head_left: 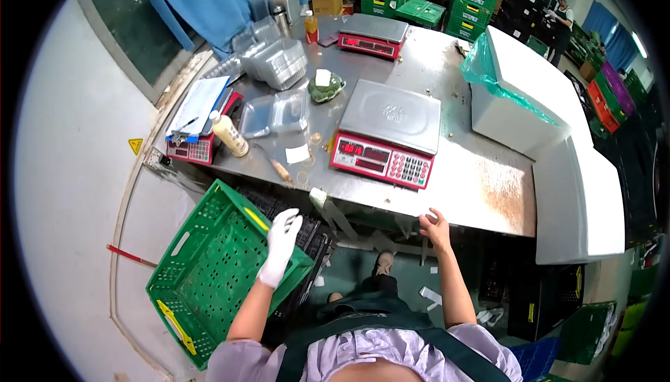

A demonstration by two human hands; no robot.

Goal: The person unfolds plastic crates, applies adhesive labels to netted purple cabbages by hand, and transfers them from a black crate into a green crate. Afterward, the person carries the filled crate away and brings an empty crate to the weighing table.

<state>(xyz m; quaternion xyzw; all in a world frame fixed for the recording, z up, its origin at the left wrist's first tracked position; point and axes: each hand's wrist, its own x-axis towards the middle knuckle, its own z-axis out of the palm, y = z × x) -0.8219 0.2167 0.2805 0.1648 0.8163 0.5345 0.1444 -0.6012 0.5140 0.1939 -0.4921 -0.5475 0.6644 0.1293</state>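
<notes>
My left hand (283, 239), in a white glove, hovers over the right rim of a green plastic crate (209, 260). Its fingers are loosely bent with nothing visible in them. Bare, my right hand (436, 230) is at the front edge of the metal table, fingers apart and holding nothing. Beyond it sits a red digital scale (391, 134) with a bare steel pan and a lit display. Left of the scale lie a wrapped green vegetable (325, 89), an open clear plastic box (276, 113), a white paper slip (297, 154) and a thin brown-handled tool (279, 169).
A second scale (373, 35) stands farther back; another (195, 148) lies under a clipboard (199, 109). Nearby are a cream bottle (229, 134) and stacked clear boxes (279, 63). White foam boxes (576, 200) flank the table's right side. A person (560, 26) stands far back right.
</notes>
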